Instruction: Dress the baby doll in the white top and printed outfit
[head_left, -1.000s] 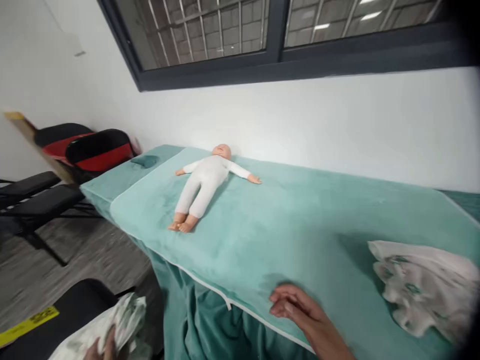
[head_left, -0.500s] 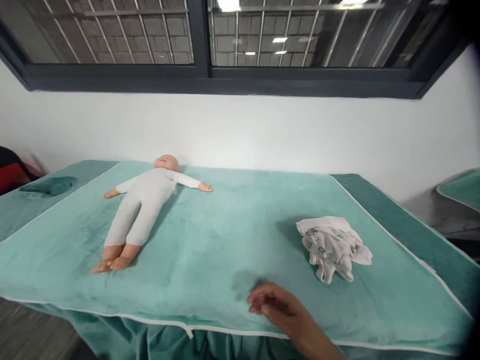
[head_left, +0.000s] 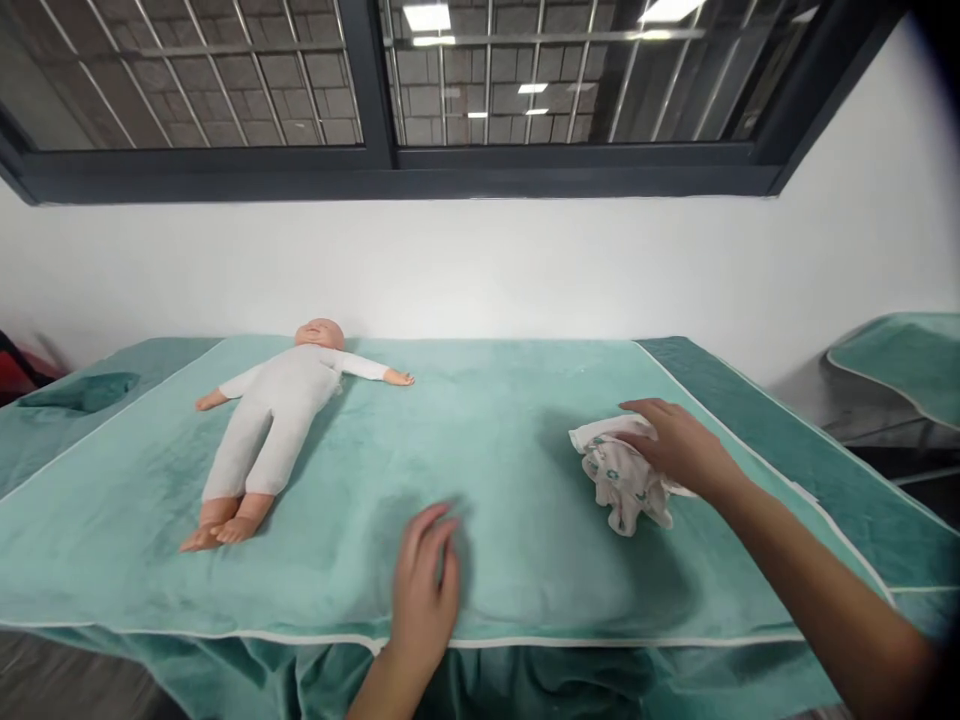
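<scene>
My right hand [head_left: 679,445] reaches in from the right over a crumpled white garment [head_left: 626,490] with a small green and pink print. Its fingers close on the upper right part of the cloth, hiding some of it. Over the near middle of the bed, my left hand [head_left: 427,575] holds nothing, its fingers loosely bent and apart. A baby doll [head_left: 281,400] in a white body suit lies on its back on the left, arms spread, bare feet toward me. Neither hand touches the doll.
Beneath everything is a bed with a green plush cover [head_left: 487,580] edged in white piping. A darker green fold [head_left: 82,392] lies at far left. Behind rise a white wall [head_left: 480,265] and a barred window [head_left: 480,90]. Another green-covered surface [head_left: 900,365] stands at right.
My right hand has moved forward and right from the near edge onto the garment, which is now gripped and slightly shifted. My left hand has come into view. The doll has stayed put.
</scene>
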